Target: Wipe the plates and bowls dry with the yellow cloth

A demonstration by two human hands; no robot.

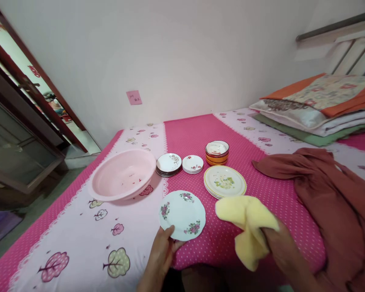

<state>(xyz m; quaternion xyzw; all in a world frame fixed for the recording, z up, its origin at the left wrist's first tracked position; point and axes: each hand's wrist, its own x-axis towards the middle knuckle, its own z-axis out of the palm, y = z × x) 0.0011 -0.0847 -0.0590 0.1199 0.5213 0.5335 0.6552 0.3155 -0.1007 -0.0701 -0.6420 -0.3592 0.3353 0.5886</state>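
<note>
My left hand (pixel 162 252) grips the near rim of a white plate with pink flowers (pixel 182 214), held just above the bed's pink and white cover. My right hand (pixel 281 249) is closed on a yellow cloth (pixel 247 225), which hangs in folds to the right of that plate. Just beyond them lies a stack of cream plates with a green pattern (pixel 224 181).
A pink plastic basin (pixel 123 174) sits at the left. Behind are two stacks of small flowered saucers (pixel 168 164) (pixel 192 164) and stacked orange bowls (pixel 217 152). A brown garment (pixel 337 194) lies at the right, folded bedding (pixel 319 109) at the far right.
</note>
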